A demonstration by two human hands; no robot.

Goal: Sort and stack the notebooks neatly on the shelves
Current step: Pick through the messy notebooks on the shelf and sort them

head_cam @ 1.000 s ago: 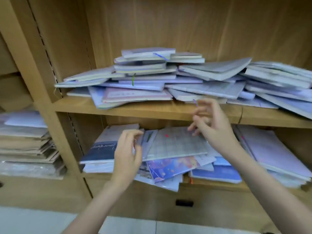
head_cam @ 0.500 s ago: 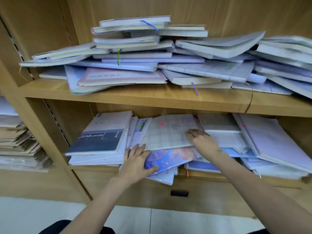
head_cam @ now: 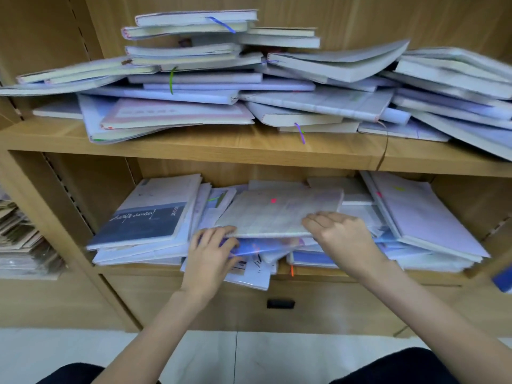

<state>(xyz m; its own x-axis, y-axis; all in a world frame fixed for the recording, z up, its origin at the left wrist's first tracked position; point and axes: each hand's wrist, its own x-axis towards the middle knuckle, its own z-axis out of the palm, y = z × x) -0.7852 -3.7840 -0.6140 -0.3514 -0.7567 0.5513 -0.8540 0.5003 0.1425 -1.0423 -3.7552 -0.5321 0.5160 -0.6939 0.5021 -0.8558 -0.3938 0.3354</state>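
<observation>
Compared with half a second ago, the grid-patterned notebook [head_cam: 279,212] on the lower shelf [head_cam: 318,273] is now tilted up at its near edge, where it previously lay flat on the pile. The right hand [head_cam: 342,234] is now seen with its fingers curled over the near right part of that notebook, gripping it; before, the same hand was laid flat on the books further right. The left hand [head_cam: 210,253] has been slid forward so that its fingertips are tucked under the notebook's near left corner, above the blue patterned cover [head_cam: 255,248] beneath; its fingers are bent around that edge, so it is judged to be holding the notebook too, though blur leaves the exact contact uncertain.

From this it is judged that the first notebook is being lifted off the lower heap, so sorting has only begun. The rest of the lower shelf is unsorted: a dark blue-and-white notebook [head_cam: 149,217] lies on top at the left, a lilac notebook [head_cam: 424,217] slopes at the right, and loose covers overhang the shelf front in the middle. The upper shelf [head_cam: 249,151] carries a wide, crooked pile of notebooks [head_cam: 221,79] with ribbon markers hanging out, untouched by either hand. Since the lifted notebook overlaps its neighbours, those underneath may be dragged forward as it is drawn out.
</observation>
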